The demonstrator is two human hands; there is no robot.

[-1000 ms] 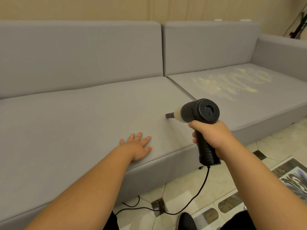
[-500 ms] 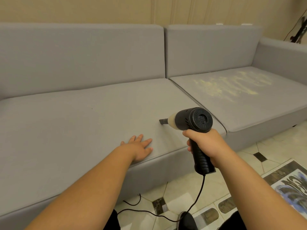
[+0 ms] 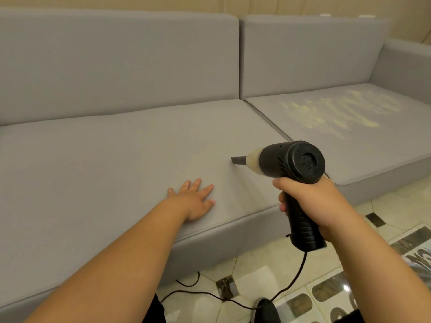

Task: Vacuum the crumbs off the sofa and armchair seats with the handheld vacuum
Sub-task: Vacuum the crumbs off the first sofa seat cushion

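Observation:
A grey sofa fills the view, and its left seat cushion (image 3: pixel 105 164) looks nearly free of crumbs. Yellowish crumbs (image 3: pixel 331 113) lie spread over the right seat cushion (image 3: pixel 373 145). My right hand (image 3: pixel 310 201) grips the ribbed handle of a black handheld vacuum (image 3: pixel 296 164). Its narrow nozzle (image 3: pixel 238 159) touches the left cushion near that cushion's right end. My left hand (image 3: pixel 196 201) rests flat on the same cushion, fingers spread, to the left of the nozzle.
The vacuum's black cord (image 3: pixel 291 283) trails down over the tiled floor (image 3: pixel 261 271) in front of the sofa. A patterned rug (image 3: pixel 415 248) lies at the lower right. The sofa's right armrest (image 3: pixel 405 66) closes off the far end.
The vacuum nozzle has slid left along the left cushion, away from the seam between the cushions. My left hand has stayed flat in place.

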